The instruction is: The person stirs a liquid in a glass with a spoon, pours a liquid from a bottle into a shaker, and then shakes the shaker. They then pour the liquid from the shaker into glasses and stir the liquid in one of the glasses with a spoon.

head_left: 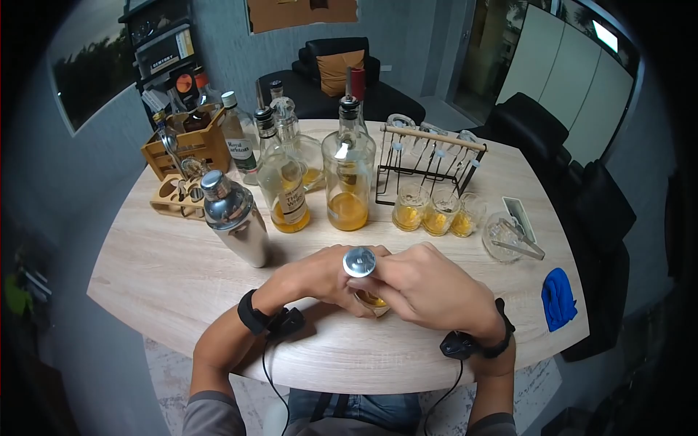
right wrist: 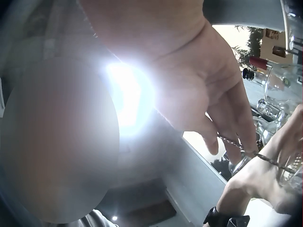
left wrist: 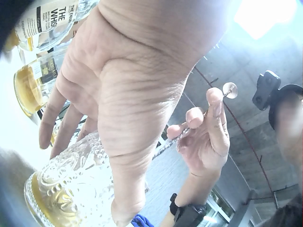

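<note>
In the head view my left hand (head_left: 316, 277) is wrapped around a glass (head_left: 372, 299) of amber liquid near the table's front edge. The left wrist view shows the left hand (left wrist: 128, 99) at the side of this embossed glass (left wrist: 71, 184), thumb on the near side. My right hand (head_left: 440, 291) pinches a twisted metal stem (right wrist: 270, 160) between thumb and fingers above the glass. A round, flat end (head_left: 359, 262) tops this stem. In the right wrist view the stem slants from the right hand (right wrist: 203, 85) towards the glass in the left hand (right wrist: 262, 177). Its lower tip is hidden.
A steel shaker (head_left: 236, 221) stands left of the hands. Beyond are bottles with pourers (head_left: 349, 182), a wooden crate (head_left: 185, 149) and a black rack (head_left: 429, 163). Several small filled glasses (head_left: 438, 212), a glass bowl with tongs (head_left: 502, 243) and a blue cloth (head_left: 558, 299) are on the right.
</note>
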{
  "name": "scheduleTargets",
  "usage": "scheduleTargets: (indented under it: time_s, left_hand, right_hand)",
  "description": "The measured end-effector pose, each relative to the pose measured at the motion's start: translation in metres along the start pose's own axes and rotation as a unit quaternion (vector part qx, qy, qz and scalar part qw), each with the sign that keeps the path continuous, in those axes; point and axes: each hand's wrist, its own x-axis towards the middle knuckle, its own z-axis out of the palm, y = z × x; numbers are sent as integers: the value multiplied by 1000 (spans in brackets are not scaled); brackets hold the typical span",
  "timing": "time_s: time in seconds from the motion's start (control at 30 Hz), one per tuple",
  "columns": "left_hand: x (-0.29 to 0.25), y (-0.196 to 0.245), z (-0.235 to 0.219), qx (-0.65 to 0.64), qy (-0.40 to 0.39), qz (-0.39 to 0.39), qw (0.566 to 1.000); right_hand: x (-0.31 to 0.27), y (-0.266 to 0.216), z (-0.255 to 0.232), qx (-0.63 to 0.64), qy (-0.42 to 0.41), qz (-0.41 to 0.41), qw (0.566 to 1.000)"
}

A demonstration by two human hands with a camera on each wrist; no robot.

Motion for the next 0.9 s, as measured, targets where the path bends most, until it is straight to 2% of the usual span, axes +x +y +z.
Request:
scheduleTargets:
  time_s: [0.03, 0.1, 0.13, 0.2, 0.23, 0.3, 0.33, 0.4, 0.47, 0.57, 0.63, 0.7, 0.73, 0.77, 0.83, 0.87, 0.9]
  left_hand:
    - [0, 3, 0, 1, -1, 0, 1000]
    - [-1, 10, -2, 7, -83, -135, 987]
    - [-2, 9, -1, 8, -83, -135, 987]
    - [-3, 6, 2, 101, -25, -59, 993]
    - [-1, 8, 0, 101, -24, -59, 993]
    - [6, 19, -8, 114, -136, -165, 970]
    - [5, 16, -6, 114, -136, -165, 970]
    - [2, 5, -1, 36, -21, -45, 998]
    - [1, 1, -3, 39, -30, -42, 998]
    - [-1, -5, 3, 6, -28, -44, 999]
    - [-2, -2, 4, -30, -18, -47, 998]
    - [-2, 6, 1, 86, -65, -106, 989]
    - [-3, 2, 3, 132, -45, -63, 988]
    - [0, 8, -1, 131, -44, -63, 988]
    - [8, 26, -11, 104, -141, -177, 968]
    - [7, 20, -9, 103, -142, -177, 968]
    - [4, 10, -4, 63, -82, -106, 989]
  right_hand:
    - [1, 2, 2, -1, 7, 13, 1000]
    - [1, 8, 4, -4, 23, 26, 999]
    - [1, 10, 4, -7, 38, 38, 999]
    - [1, 7, 1, -12, 36, 54, 998]
    - [0, 6, 0, -17, 34, 71, 997]
    - [-3, 6, 1, -11, 26, 49, 998]
    - [-5, 5, 2, -6, 19, 26, 999]
    - [-6, 3, 3, -12, 12, -6, 1000]
    - [-6, 0, 3, -18, 5, -37, 999]
    - [-2, -1, 3, -22, -19, 11, 1000]
    - [0, 7, 6, -10, 25, 38, 999]
    - [0, 11, 5, -13, 43, 46, 998]
    - [0, 11, 4, -14, 62, 56, 996]
    - [-1, 9, 2, -14, 62, 56, 996]
    - [-3, 0, -5, -19, -4, 108, 994]
    - [-3, -2, -5, -19, -5, 108, 994]
    - [-4, -4, -4, -22, -11, 62, 998]
